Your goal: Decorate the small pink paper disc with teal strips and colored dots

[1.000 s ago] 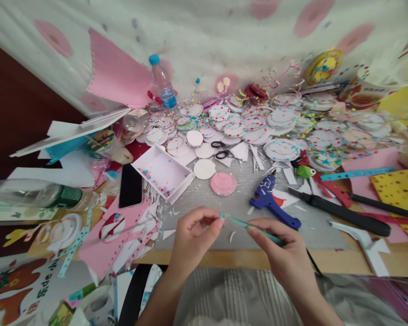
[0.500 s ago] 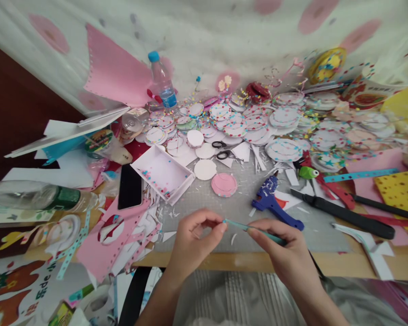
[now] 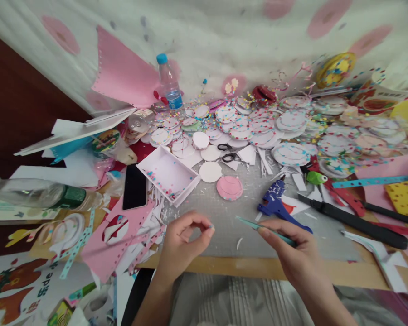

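My left hand [image 3: 187, 237] is pinched at thumb and forefinger around a tiny bluish bit, too small to name, left of centre over the table's front part. Teal tweezers [image 3: 250, 222] are held in my right hand [image 3: 287, 240], their tips pointing left and apart from my left fingers. Beyond my hands lies a pink disc [image 3: 229, 187] on the grey mat [image 3: 221, 244], with a white disc [image 3: 210, 172] beside it. An open white box [image 3: 170, 175] holds small pink and blue bits. The blue glue gun [image 3: 275, 201] rests beyond my right hand.
Decorated paper discs [image 3: 240, 127] are piled along the back. Black-handled scissors [image 3: 228, 157] lie before them. A phone [image 3: 135, 186], a green-labelled bottle [image 3: 68, 196] and paper scraps are on the left; a black-handled tool [image 3: 357, 222] is on the right. A blue-capped bottle [image 3: 170, 86] stands behind.
My hands have drawn apart: the left fingers have left the tweezers' tips and moved left, while my right hand has shifted right with the tweezers. The whole view has also shifted slightly.
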`<state>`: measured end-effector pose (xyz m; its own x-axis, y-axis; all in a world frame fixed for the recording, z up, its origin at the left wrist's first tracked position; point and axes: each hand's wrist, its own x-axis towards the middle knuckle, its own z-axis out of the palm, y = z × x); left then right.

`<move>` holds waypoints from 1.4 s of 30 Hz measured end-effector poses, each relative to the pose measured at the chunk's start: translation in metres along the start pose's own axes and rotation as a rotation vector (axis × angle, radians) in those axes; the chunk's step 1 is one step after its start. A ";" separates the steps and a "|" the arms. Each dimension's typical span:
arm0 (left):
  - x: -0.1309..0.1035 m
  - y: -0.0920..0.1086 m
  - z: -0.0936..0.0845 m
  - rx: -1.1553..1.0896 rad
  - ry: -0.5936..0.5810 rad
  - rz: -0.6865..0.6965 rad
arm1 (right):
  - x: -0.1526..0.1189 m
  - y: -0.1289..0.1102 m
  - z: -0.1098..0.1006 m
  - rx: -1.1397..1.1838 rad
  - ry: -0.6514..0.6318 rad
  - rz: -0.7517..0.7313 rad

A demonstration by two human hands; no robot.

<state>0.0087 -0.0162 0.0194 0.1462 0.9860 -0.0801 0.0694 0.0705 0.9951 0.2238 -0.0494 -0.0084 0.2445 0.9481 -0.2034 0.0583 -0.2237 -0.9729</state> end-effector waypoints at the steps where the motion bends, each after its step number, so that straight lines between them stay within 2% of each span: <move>1: -0.002 0.001 -0.007 0.042 -0.004 0.016 | 0.001 0.000 0.000 0.001 0.010 -0.010; 4: -0.011 0.006 -0.037 0.267 -0.046 0.087 | 0.004 0.003 -0.006 -0.031 0.023 -0.067; 7: -0.020 0.009 -0.073 0.572 -0.036 0.113 | 0.009 0.006 -0.017 -0.148 0.033 -0.111; 8: -0.020 0.008 -0.082 0.661 0.031 0.153 | 0.010 0.005 -0.021 -0.195 0.037 -0.119; 9: -0.019 0.007 -0.089 0.754 0.154 0.213 | 0.012 0.003 -0.023 -0.239 0.035 -0.131; 11: -0.011 0.000 -0.093 0.980 0.333 0.372 | 0.015 -0.004 -0.025 -0.313 0.012 -0.170; 12: -0.005 -0.004 -0.090 1.084 0.339 0.425 | 0.017 -0.010 -0.024 -0.339 -0.004 -0.196; 16: 0.027 -0.024 -0.071 1.268 0.134 0.518 | 0.021 -0.033 -0.010 -0.370 -0.022 -0.318; 19: 0.038 -0.029 -0.065 1.311 0.097 0.600 | 0.022 -0.042 0.000 -0.394 -0.033 -0.398; 23: 0.021 -0.013 -0.065 1.386 0.094 0.781 | 0.022 -0.044 0.006 -0.461 -0.042 -0.526; 26: -0.002 0.005 -0.060 1.389 0.088 0.879 | 0.020 -0.046 0.012 -0.549 -0.090 -0.702; 31: -0.024 0.016 -0.043 1.380 -0.067 0.843 | 0.019 -0.054 0.028 -0.738 -0.177 -0.986; 38: -0.029 0.017 -0.028 1.363 -0.093 0.818 | 0.014 -0.058 0.031 -0.972 -0.154 -1.093; 42: -0.027 0.025 -0.025 1.390 -0.147 0.821 | 0.012 -0.060 0.028 -1.026 -0.186 -1.078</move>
<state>-0.0180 -0.0377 0.0478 0.6743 0.6594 0.3325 0.7089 -0.7040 -0.0417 0.1956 -0.0187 0.0443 -0.4761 0.7532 0.4540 0.7797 0.6003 -0.1783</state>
